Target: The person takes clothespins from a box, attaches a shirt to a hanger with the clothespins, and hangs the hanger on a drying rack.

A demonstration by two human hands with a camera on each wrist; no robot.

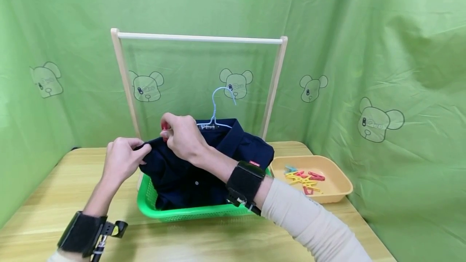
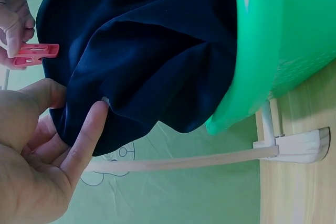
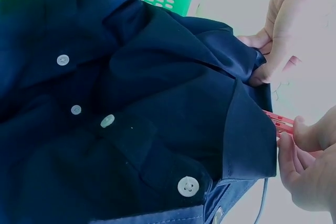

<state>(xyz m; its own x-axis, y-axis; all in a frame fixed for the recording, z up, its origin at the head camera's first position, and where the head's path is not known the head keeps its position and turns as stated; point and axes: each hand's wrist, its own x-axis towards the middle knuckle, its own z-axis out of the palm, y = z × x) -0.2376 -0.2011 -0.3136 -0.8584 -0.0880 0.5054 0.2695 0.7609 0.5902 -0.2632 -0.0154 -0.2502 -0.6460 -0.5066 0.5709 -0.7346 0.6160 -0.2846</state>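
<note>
A dark navy button-up shirt (image 1: 182,189) lies partly in a green plastic basket (image 1: 174,215), its collar and shoulders raised above the rim. A light blue wire hanger (image 1: 214,110) sits inside the collar, hook upward. My left hand (image 1: 121,159) pinches the shirt's shoulder at the left. Close beside it, my right hand (image 1: 185,138) pinches a red clothespin (image 2: 35,53) between thumb and fingers. In the left wrist view the clothespin's tip overlaps the shirt's upper edge. White buttons (image 3: 188,186) run down the shirt front.
Behind the basket stands a rack with a white crossbar (image 1: 200,38) and wooden side posts (image 1: 274,88). To the right, an orange tray (image 1: 336,185) holds several red, yellow and blue clothespins (image 1: 302,178). Green curtains (image 1: 364,72) surround the wooden table (image 1: 43,205).
</note>
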